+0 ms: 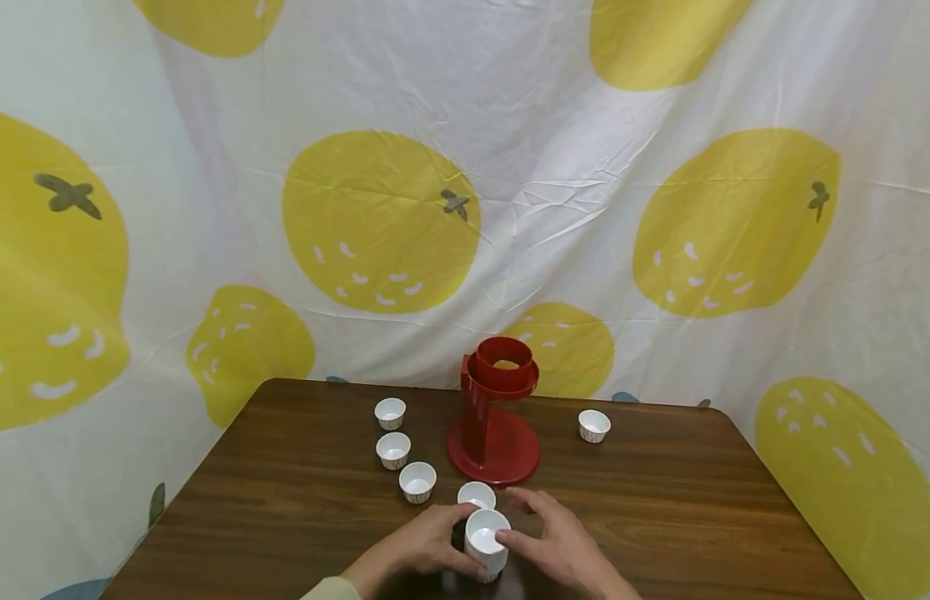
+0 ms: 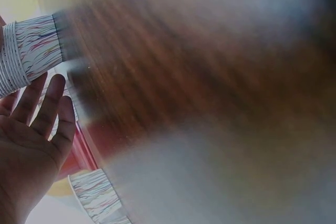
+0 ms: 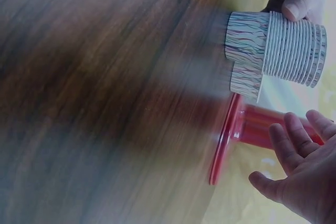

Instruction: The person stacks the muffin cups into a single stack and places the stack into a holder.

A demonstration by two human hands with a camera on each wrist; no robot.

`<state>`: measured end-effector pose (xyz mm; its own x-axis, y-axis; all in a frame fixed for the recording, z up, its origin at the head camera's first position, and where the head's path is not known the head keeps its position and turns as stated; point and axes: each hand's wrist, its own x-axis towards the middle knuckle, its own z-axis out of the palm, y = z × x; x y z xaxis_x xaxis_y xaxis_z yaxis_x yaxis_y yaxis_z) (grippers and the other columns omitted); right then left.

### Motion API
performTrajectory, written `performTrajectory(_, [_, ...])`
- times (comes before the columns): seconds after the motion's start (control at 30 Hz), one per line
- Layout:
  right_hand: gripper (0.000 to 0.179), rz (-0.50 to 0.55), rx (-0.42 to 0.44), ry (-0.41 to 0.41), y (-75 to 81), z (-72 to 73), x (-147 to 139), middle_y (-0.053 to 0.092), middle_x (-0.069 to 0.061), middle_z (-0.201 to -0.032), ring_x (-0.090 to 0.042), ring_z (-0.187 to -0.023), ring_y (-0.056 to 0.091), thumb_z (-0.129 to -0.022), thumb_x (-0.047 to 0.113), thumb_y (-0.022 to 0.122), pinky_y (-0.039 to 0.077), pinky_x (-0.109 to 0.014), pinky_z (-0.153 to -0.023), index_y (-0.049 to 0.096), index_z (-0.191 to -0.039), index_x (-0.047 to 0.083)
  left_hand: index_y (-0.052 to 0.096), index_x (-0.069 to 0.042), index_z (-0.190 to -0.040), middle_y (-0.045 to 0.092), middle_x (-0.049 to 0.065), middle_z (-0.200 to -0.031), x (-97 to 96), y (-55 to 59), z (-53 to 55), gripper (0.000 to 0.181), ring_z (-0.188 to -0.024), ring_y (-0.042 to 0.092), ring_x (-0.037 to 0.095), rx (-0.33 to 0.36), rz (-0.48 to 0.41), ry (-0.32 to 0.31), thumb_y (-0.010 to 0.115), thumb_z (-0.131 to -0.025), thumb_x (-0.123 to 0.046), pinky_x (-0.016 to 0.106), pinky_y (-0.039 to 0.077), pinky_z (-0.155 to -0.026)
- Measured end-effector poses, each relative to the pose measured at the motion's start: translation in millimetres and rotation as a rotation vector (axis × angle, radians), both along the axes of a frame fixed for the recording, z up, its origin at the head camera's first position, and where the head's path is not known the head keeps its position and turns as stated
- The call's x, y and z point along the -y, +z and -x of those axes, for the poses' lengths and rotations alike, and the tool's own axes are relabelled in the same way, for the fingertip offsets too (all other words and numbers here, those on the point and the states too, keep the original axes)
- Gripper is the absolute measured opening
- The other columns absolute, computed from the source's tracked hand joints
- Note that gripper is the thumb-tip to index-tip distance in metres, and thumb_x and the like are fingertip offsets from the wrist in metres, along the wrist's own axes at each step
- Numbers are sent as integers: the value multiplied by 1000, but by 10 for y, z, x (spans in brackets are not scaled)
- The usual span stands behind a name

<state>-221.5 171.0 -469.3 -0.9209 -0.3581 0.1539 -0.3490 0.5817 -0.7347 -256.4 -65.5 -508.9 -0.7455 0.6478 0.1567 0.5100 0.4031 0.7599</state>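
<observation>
A stack of nested white paper cups (image 1: 486, 540), marked with coloured wavy lines, stands upright near the table's front. My left hand (image 1: 435, 537) holds this stack from the left, thumb low at the front and a finger near the rim. On the other side is my right hand (image 1: 558, 542), its thumb overlapping the rim in the head view. In the right wrist view, the right hand's fingers (image 3: 286, 148) are spread apart from the stack (image 3: 294, 48). A single cup (image 1: 476, 494) stands just behind the stack, partly hidden by it.
Behind the hands stands a red stand (image 1: 502, 442) with a round base and ring-shaped top. Single paper cups stand left of it (image 1: 417, 482), (image 1: 393, 450), (image 1: 390, 412); another cup (image 1: 594, 426) is at the right. A lemon-print cloth (image 1: 555, 208) hangs behind the wooden table (image 1: 285, 492).
</observation>
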Motion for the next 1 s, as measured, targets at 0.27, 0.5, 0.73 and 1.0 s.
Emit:
performTrajectory(0.27, [62, -4, -46, -55, 3, 3, -9, 65, -6, -118, -28, -111, 60, -85, 45, 76, 48, -50, -89, 60, -133, 10, 65, -19, -118, 64, -19, -99, 2, 6, -3, 56, -95, 58, 1, 0, 2, 0, 91, -70, -31, 25, 47, -89])
performTrajectory(0.5, [62, -4, -55, -73, -32, 30, -44, 65, -8, -117, -30, -110, 60, -84, 46, 77, 49, -47, -87, 60, -133, 12, 65, -19, -118, 64, -19, -99, 4, 8, -4, 56, -95, 58, 0, -1, 0, 1, 91, -70, -31, 25, 47, -89])
performTrajectory(0.73, [61, 4, -57, -95, -54, 60, -88, 65, -8, -116, -30, -110, 60, -83, 44, 78, 49, -49, -88, 61, -133, 13, 65, -19, -117, 64, -20, -98, 3, 7, -8, 55, -94, 58, 0, 5, -7, 0, 91, -70, -30, 25, 47, -88])
performTrajectory(1.0, [61, 40, -8, -139, -42, 110, -169, 65, -12, -121, -32, -115, 59, -82, 37, 81, 47, -56, -93, 61, -132, 11, 65, -19, -117, 64, -20, -98, 4, 2, -9, 55, -94, 58, 0, 4, -22, -13, 92, -70, -29, 25, 47, -88])
